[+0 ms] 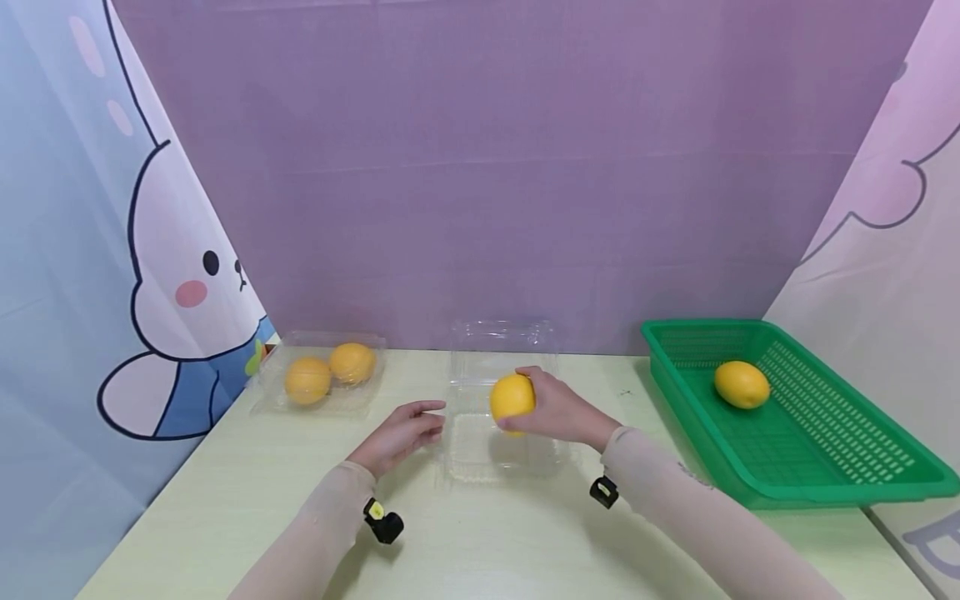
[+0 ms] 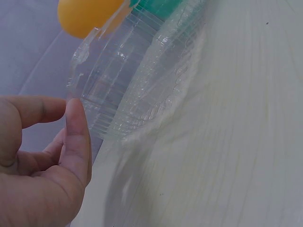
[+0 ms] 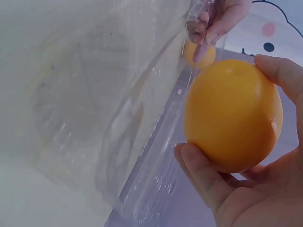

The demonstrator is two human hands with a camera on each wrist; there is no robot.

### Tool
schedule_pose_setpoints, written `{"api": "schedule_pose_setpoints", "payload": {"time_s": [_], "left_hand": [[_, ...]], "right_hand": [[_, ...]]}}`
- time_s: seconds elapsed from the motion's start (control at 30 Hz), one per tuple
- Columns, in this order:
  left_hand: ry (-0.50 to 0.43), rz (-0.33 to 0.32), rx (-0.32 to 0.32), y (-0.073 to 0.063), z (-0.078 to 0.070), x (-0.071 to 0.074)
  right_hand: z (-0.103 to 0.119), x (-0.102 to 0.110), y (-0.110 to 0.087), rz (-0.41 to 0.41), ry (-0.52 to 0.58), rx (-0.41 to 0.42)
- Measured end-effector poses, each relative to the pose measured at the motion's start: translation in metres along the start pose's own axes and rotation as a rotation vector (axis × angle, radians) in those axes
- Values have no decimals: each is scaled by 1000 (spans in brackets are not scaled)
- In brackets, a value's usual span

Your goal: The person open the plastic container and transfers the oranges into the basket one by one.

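My right hand (image 1: 561, 408) grips an orange (image 1: 512, 395) above an open clamshell (image 1: 468, 457), left hand (image 1: 399, 437) empty. Desk's (image 1: 465, 546) back-left corner: two oranges (image 1: 307, 381) boxed; green basket (image 1: 832, 492): one fruit (image 1: 742, 385) remaining.

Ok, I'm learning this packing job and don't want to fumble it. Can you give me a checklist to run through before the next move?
1. Grip: ok. The right hand has its thumb and fingers round the held fruit.
2. Box open: ok. The clear box has its lid raised at the back.
3. Room inside: ok. No fruit shows in its base.
4. Box steadied: cannot tell. The left hand is by its left edge, but contact is unclear.
5. Another fruit available: ok. One basket fruit lies in the green basket.
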State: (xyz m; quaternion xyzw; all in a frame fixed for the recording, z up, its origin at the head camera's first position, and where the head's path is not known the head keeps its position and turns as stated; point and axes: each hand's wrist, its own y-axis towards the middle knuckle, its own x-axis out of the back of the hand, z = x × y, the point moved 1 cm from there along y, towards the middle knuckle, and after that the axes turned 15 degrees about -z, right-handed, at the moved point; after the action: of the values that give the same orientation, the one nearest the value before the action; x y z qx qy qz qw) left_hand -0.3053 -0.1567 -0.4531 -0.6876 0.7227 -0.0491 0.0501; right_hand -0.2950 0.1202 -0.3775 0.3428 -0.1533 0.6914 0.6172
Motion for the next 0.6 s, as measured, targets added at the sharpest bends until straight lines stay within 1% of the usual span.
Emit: {"api": "schedule_pose_setpoints", "payload": {"time_s": [0.23,0.47,0.6], "left_hand": [[-3,2,9,-1,-1,0],[6,12,-2,-1,-1,1],[7,14,-2,0,-1,2]], "right_hand": [[-4,15,-1,-19,-24,7],[-11,28,-1,-42,-52,12],[-12,34,-3,-53,-51,19]]}}
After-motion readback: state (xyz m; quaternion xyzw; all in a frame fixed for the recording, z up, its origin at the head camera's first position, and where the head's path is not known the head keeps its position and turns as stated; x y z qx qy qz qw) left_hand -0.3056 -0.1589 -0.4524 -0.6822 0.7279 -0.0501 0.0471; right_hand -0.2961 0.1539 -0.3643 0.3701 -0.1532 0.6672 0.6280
